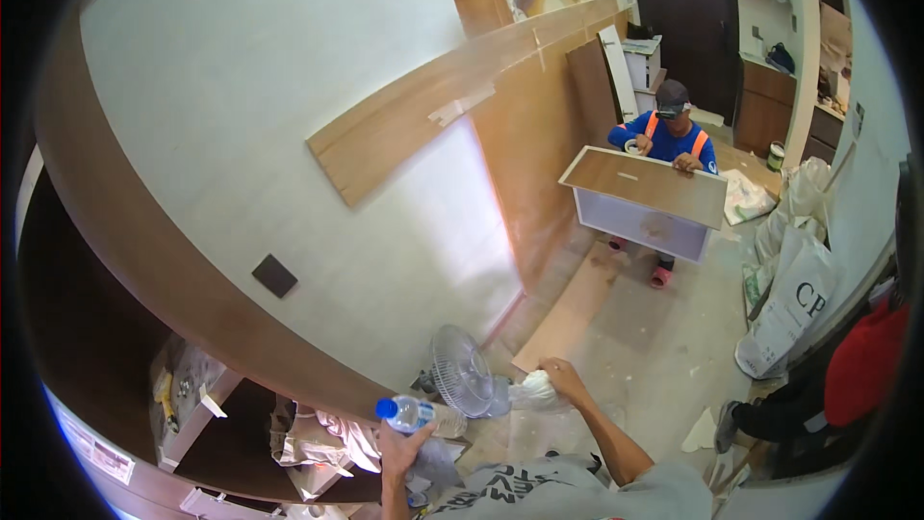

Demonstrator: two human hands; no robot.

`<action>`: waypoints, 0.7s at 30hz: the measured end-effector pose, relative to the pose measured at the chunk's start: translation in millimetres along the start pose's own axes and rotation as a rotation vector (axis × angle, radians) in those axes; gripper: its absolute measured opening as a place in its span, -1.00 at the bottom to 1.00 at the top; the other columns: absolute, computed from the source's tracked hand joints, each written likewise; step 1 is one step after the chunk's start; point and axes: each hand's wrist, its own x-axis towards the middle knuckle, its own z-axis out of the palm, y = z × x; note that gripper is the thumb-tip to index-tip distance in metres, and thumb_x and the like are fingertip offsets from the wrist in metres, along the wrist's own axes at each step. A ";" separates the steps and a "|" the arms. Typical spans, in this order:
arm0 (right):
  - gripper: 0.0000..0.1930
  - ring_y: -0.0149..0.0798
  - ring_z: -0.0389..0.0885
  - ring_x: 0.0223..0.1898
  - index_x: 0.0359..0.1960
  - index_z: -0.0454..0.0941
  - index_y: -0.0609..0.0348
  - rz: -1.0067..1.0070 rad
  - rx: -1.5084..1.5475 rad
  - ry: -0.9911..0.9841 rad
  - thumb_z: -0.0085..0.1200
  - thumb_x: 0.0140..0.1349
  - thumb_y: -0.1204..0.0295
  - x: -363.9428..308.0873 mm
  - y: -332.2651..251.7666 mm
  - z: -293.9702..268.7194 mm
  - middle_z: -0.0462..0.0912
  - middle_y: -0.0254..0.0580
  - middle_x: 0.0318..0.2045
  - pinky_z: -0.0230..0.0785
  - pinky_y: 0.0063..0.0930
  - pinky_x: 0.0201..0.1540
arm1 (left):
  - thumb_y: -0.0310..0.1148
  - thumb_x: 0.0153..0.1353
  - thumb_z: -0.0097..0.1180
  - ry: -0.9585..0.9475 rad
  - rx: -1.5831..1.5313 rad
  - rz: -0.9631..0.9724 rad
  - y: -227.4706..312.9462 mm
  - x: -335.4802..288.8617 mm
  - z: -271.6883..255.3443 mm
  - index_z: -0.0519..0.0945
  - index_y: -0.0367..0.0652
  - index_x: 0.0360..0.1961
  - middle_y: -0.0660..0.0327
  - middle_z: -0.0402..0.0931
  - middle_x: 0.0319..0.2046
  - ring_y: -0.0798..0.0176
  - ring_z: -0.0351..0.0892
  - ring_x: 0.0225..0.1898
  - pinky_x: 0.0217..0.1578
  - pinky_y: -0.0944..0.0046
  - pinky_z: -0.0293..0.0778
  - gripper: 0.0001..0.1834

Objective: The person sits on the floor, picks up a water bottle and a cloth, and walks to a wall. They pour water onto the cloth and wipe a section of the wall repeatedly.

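Note:
My left hand (397,445) is wrapped round a clear plastic bottle (423,415) with a blue cap, tilted so that its cap points left. Ahead of my body, my right hand (565,378) is closed on a bunched white cloth (532,392), which hangs from the fingers. Between the hands, a little farther off, stands a fan (460,369) with a round grille. Its base is partly hidden behind the bottle and the cloth.
A co-worker (669,130) holds a cabinet box (645,202) ahead. Another person in red (866,366) is at the right, near white sacks (789,299). A plywood strip (568,313) lies on the floor. At left are an open cabinet compartment (241,443) and crumpled wrapping (322,433).

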 end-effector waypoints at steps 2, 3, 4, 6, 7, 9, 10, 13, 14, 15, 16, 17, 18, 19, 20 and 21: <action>-0.61 -0.28 0.61 -0.26 -0.23 0.66 0.31 0.063 0.024 0.058 -0.06 0.38 0.19 -9.5 -3.5 -25.4 0.70 -0.13 -0.34 0.43 -0.36 -0.09 | -0.37 -0.04 0.50 -0.054 0.066 -0.011 -4.2 22.4 13.9 0.55 -0.32 -0.03 0.11 0.66 -0.16 0.24 0.64 -0.12 -0.01 0.22 0.53 -0.45; -0.61 -0.29 0.61 -0.28 -0.25 0.65 0.30 0.089 0.038 0.087 -0.05 0.38 0.18 -9.1 -11.0 -35.0 0.69 -0.14 -0.36 0.42 -0.37 -0.11 | -0.35 -0.04 0.50 -0.062 0.093 -0.003 -5.8 35.0 22.5 0.54 -0.31 -0.03 0.12 0.66 -0.17 0.25 0.64 -0.12 -0.02 0.22 0.53 -0.44; -0.61 -0.30 0.61 -0.27 -0.25 0.65 0.30 0.099 0.058 0.085 -0.05 0.38 0.17 -8.7 -15.7 -41.3 0.69 -0.14 -0.36 0.43 -0.38 -0.11 | -0.33 -0.04 0.50 -0.069 0.119 0.005 -7.2 46.7 31.0 0.54 -0.30 -0.03 0.12 0.66 -0.17 0.25 0.64 -0.13 -0.03 0.22 0.53 -0.44; -0.60 -0.31 0.61 -0.26 -0.25 0.65 0.30 0.095 0.095 0.095 -0.04 0.38 0.16 3.9 -23.5 -50.7 0.69 -0.12 -0.36 0.43 -0.40 -0.11 | -0.33 -0.02 0.48 -0.077 0.139 0.012 -4.8 66.3 44.8 0.54 -0.30 -0.03 0.14 0.65 -0.16 0.27 0.63 -0.13 -0.03 0.23 0.53 -0.46; -0.61 -0.32 0.61 -0.25 -0.26 0.65 0.30 0.106 0.082 0.086 -0.03 0.38 0.16 6.5 -25.9 -50.7 0.69 -0.13 -0.36 0.43 -0.41 -0.10 | -0.36 -0.01 0.46 -0.075 0.138 -0.003 -3.4 72.4 50.9 0.53 -0.30 -0.03 0.15 0.64 -0.15 0.28 0.63 -0.12 -0.03 0.23 0.52 -0.48; -0.61 -0.33 0.61 -0.24 -0.26 0.65 0.30 0.100 0.069 0.077 -0.01 0.38 0.17 27.4 -35.8 -48.8 0.69 -0.13 -0.35 0.42 -0.43 -0.08 | -0.36 0.01 0.44 -0.038 0.166 0.034 17.5 89.4 67.1 0.53 -0.29 -0.04 0.18 0.62 -0.16 0.28 0.62 -0.13 -0.04 0.24 0.52 -0.50; -0.63 -0.34 0.62 -0.24 -0.26 0.65 0.30 0.039 0.072 0.065 0.00 0.38 0.18 39.4 -39.3 -45.2 0.70 -0.14 -0.35 0.43 -0.43 -0.08 | -0.36 0.01 0.45 -0.044 0.164 0.042 17.3 101.2 70.1 0.53 -0.29 -0.04 0.18 0.62 -0.17 0.28 0.62 -0.14 -0.04 0.24 0.52 -0.50; -0.68 -0.36 0.63 -0.26 -0.24 0.66 0.29 -0.162 0.054 0.053 0.05 0.38 0.23 71.9 -50.1 -37.4 0.71 -0.15 -0.33 0.46 -0.46 -0.11 | -0.36 0.02 0.45 -0.043 0.154 0.027 20.4 130.3 86.7 0.52 -0.28 -0.03 0.19 0.61 -0.19 0.28 0.61 -0.16 -0.05 0.24 0.51 -0.49; -0.68 -0.37 0.63 -0.27 -0.23 0.66 0.28 -0.155 0.067 0.008 0.07 0.37 0.23 83.5 -51.1 -34.9 0.71 -0.16 -0.34 0.46 -0.46 -0.12 | -0.37 0.02 0.45 -0.039 0.145 0.022 14.7 141.7 89.4 0.51 -0.28 -0.03 0.19 0.61 -0.19 0.28 0.61 -0.16 -0.05 0.24 0.51 -0.49; -0.68 -0.37 0.63 -0.27 -0.23 0.66 0.28 -0.149 0.080 -0.035 0.08 0.37 0.22 95.7 -51.4 -32.9 0.71 -0.16 -0.34 0.47 -0.46 -0.13 | -0.37 0.02 0.45 -0.036 0.137 0.017 3.3 155.2 91.2 0.51 -0.28 -0.03 0.19 0.60 -0.18 0.28 0.60 -0.15 -0.05 0.24 0.51 -0.49; -0.68 -0.38 0.63 -0.27 -0.22 0.66 0.28 -0.142 0.094 -0.079 0.09 0.36 0.22 110.7 -52.3 -30.9 0.71 -0.17 -0.34 0.47 -0.46 -0.14 | -0.37 0.02 0.45 -0.032 0.129 0.013 -6.4 169.3 93.7 0.50 -0.28 -0.02 0.19 0.60 -0.18 0.29 0.60 -0.15 -0.05 0.24 0.51 -0.48; -0.66 -0.39 0.63 -0.28 -0.19 0.66 0.28 -0.092 0.021 -0.130 0.11 0.36 0.19 119.2 -69.1 -34.1 0.71 -0.18 -0.35 0.47 -0.47 -0.14 | -0.36 0.01 0.47 -0.014 0.123 0.026 -18.0 182.7 97.2 0.51 -0.29 -0.02 0.16 0.62 -0.17 0.27 0.62 -0.14 -0.05 0.23 0.52 -0.47; -0.66 -0.39 0.62 -0.27 -0.18 0.65 0.28 -0.084 -0.012 -0.175 0.11 0.36 0.18 130.8 -81.3 -37.5 0.71 -0.19 -0.34 0.46 -0.47 -0.13 | -0.35 0.00 0.49 0.001 0.119 0.040 -26.3 197.0 101.5 0.52 -0.29 -0.02 0.14 0.63 -0.17 0.26 0.63 -0.14 -0.05 0.22 0.53 -0.46; -0.65 -0.39 0.62 -0.26 -0.18 0.65 0.27 -0.075 -0.045 -0.221 0.11 0.36 0.17 143.7 -91.4 -40.3 0.71 -0.20 -0.33 0.46 -0.46 -0.13 | -0.34 -0.01 0.51 0.017 0.117 0.054 -33.0 210.6 105.4 0.53 -0.30 -0.01 0.12 0.65 -0.16 0.25 0.64 -0.13 -0.05 0.22 0.54 -0.44; -0.65 -0.39 0.62 -0.25 -0.17 0.65 0.26 -0.072 -0.080 -0.258 0.11 0.36 0.16 160.1 -100.4 -44.1 0.71 -0.20 -0.33 0.46 -0.46 -0.12 | -0.35 0.00 0.50 0.023 0.090 0.054 -32.0 226.3 113.1 0.53 -0.30 -0.02 0.12 0.65 -0.17 0.25 0.64 -0.14 -0.06 0.22 0.54 -0.45; -0.64 -0.39 0.61 -0.24 -0.16 0.65 0.26 -0.113 -0.071 -0.284 0.11 0.36 0.15 177.0 -99.2 -42.2 0.70 -0.20 -0.32 0.45 -0.45 -0.11 | -0.35 0.00 0.50 0.030 0.065 0.054 -30.1 241.4 121.6 0.53 -0.30 -0.03 0.13 0.64 -0.17 0.26 0.64 -0.14 -0.06 0.22 0.54 -0.46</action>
